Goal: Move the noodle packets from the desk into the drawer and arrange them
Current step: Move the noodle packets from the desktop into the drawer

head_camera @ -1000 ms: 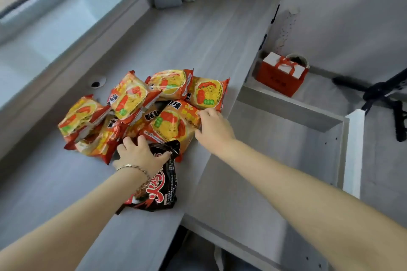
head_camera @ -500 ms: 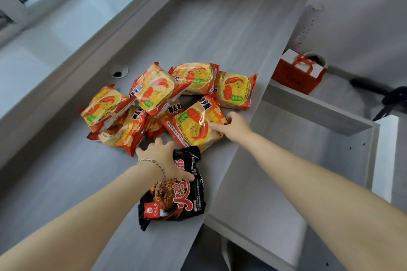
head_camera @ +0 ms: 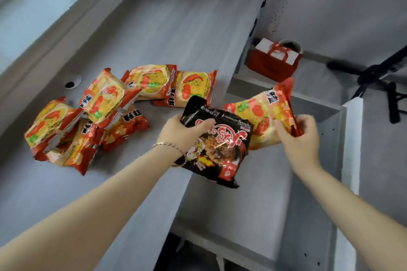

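Tabletop (head_camera: 171,35) to our left, open drawer (head_camera: 286,193) off its right edge, nothing in the drawer that we can see.

Pile of orange-yellow packets (head_camera: 105,114) sits near the tabletop's middle, back from the right edge: roughly seven left there, overlapping, none arranged yet.

Change from a second ago: both hands were flat on packets lying on the tabletop. Now both packets are lifted and carried right, over the drawer mouth.

Black packet (head_camera: 218,145): gripped at its top end by our left hand (head_camera: 182,130), hanging across the tabletop's right edge, over the drawer.

Orange packet (head_camera: 262,116): pinched at its right seam by our right hand (head_camera: 301,136), tilted, above the drawer's far half, partly behind the black one.

Our read: first two are mid-transfer, not set down. Next is placing them flat toward a drawer corner so the rest can row up beside them.
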`<state>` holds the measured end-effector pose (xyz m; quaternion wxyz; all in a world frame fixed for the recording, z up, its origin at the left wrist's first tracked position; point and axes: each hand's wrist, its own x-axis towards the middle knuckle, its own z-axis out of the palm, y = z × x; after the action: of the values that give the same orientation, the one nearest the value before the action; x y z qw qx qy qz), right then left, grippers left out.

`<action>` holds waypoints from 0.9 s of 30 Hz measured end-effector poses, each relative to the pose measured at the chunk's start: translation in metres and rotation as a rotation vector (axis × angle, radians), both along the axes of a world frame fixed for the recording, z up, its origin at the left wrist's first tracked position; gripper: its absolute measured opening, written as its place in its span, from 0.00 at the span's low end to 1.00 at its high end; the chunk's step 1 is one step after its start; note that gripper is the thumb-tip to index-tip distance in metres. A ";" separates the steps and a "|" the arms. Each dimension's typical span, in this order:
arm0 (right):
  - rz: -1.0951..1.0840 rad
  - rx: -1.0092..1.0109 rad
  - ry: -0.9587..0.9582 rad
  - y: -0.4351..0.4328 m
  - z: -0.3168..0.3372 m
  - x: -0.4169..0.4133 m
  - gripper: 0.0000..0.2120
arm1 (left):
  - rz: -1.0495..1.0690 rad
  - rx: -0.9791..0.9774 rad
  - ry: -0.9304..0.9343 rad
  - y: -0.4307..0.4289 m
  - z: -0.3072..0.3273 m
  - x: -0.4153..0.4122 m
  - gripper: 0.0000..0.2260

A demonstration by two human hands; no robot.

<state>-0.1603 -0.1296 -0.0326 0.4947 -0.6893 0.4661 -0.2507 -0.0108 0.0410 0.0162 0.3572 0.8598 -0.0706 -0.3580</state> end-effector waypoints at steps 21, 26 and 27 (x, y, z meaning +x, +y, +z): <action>-0.181 0.567 0.620 -0.067 -0.153 -0.085 0.12 | 0.341 0.297 0.366 -0.122 -0.168 -0.077 0.21; 0.001 0.336 0.734 -0.053 -0.105 -0.051 0.24 | 0.036 0.330 0.355 -0.114 -0.142 -0.066 0.11; 0.062 0.285 0.690 -0.049 -0.091 -0.038 0.24 | -0.044 0.330 0.301 -0.112 -0.132 -0.063 0.10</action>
<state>-0.1985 -0.1789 -0.1241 0.4071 -0.6712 0.6145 0.0788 -0.0735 -0.0707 -0.1155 0.2106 0.8416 0.0244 -0.4968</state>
